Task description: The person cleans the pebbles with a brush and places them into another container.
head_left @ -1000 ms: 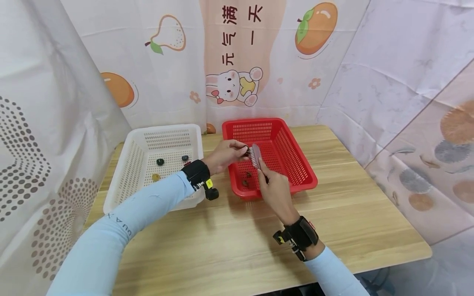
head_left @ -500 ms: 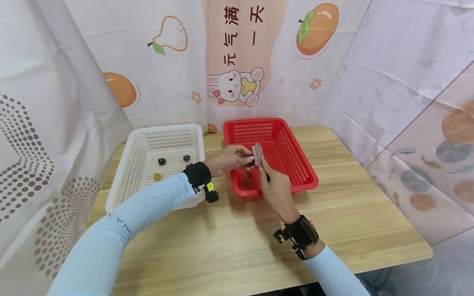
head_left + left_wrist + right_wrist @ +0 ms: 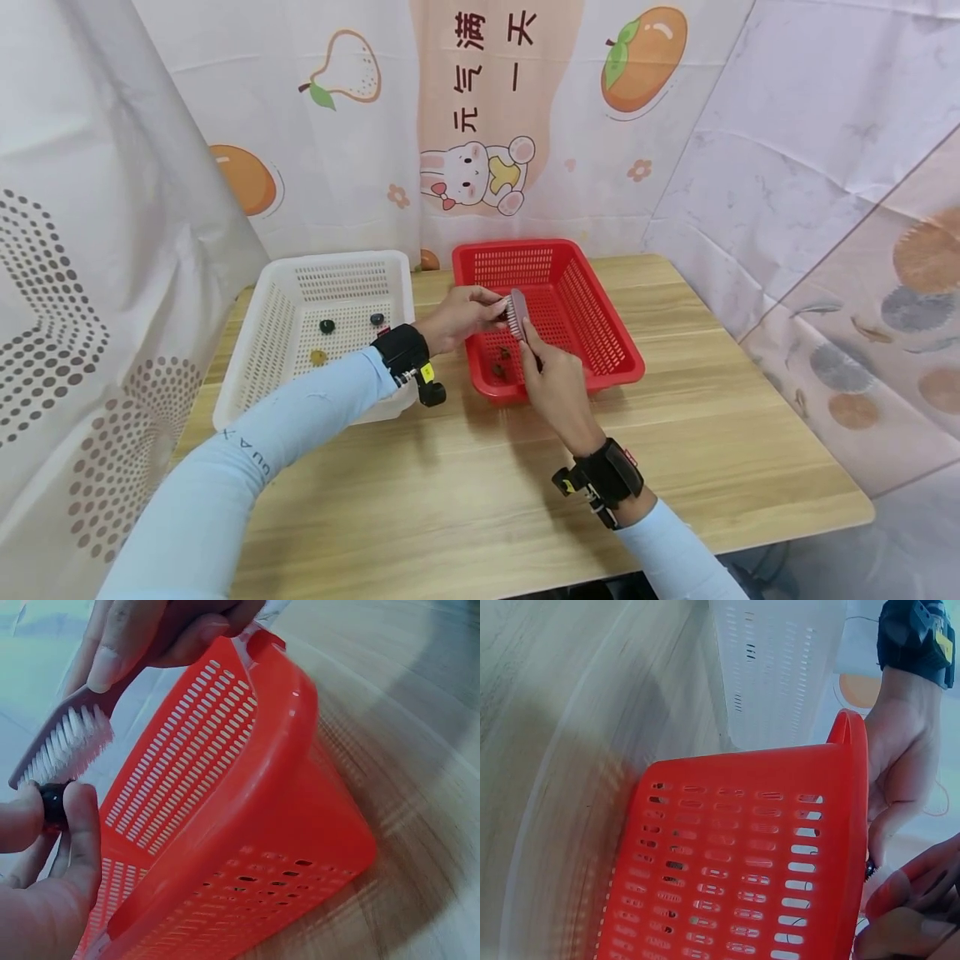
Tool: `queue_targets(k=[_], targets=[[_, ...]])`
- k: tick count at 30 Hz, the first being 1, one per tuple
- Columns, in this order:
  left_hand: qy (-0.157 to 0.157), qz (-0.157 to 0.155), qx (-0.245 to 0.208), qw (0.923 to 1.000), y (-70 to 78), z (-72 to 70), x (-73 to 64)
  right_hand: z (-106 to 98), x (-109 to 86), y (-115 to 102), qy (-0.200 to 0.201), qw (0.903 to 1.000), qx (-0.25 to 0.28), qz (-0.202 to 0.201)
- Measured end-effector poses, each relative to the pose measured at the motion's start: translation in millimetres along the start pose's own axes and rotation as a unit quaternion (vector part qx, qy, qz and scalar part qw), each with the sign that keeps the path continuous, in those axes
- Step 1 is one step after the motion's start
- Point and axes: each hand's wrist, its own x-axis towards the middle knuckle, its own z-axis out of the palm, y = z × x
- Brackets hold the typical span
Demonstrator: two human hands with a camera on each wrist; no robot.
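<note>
My left hand (image 3: pixel 459 318) pinches a small, shiny dark stone-like piece (image 3: pixel 54 804) between thumb and fingers, over the left side of the red basket (image 3: pixel 611 337). My right hand (image 3: pixel 557 382) grips a small brush (image 3: pixel 518 313) by its handle, the thumb lying along it. In the left wrist view the brush's white bristles (image 3: pixel 71 746) face down, right at the top of the dark piece. Two small brownish lumps (image 3: pixel 498 369) lie on the red basket's floor below the hands. From the right wrist, the brush is mostly hidden behind the fingers.
A white basket (image 3: pixel 258 350) stands left of the red one, with two dark pieces (image 3: pixel 327 326) and a yellowish piece (image 3: pixel 318 357) inside. Both baskets sit toward the back of the wooden table (image 3: pixel 450 500). A printed curtain (image 3: pixel 337 167) hangs behind.
My left hand dipped slightly down and right half a second ago, then came back up. The brush shifted a little with it; both grips stay the same.
</note>
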Motion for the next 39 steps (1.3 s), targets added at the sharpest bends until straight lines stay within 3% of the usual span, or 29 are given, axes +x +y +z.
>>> queue_targets(k=[4,8,23,33,36,39], targets=[[0.019,0.001,-0.013,0.9997,0.5,-0.3,0.2,0.3,-2.0,-1.4,-0.001,1.0,-0.002,-0.005],[0.015,-0.005,-0.012,0.9998,0.2,0.2,-1.3,0.6,-3.1,-1.4,-0.002,1.0,0.005,-0.001],[-0.075,-0.003,0.026,0.9968,-5.8,-0.1,-5.6,-1.4,1.6,3.4,0.026,0.9995,-0.017,0.002],[-0.003,0.016,-0.032,0.9994,0.3,-1.7,-3.4,-0.6,-1.2,3.2,0.008,0.9997,-0.024,-0.001],[-0.003,0.021,-0.039,0.999,0.4,-3.6,-2.8,-0.4,-2.1,3.1,0.008,0.9998,-0.019,-0.001],[-0.022,0.017,-0.028,0.9992,-2.4,-3.1,-2.0,-0.4,-2.7,3.3,0.013,0.9998,-0.014,-0.001]])
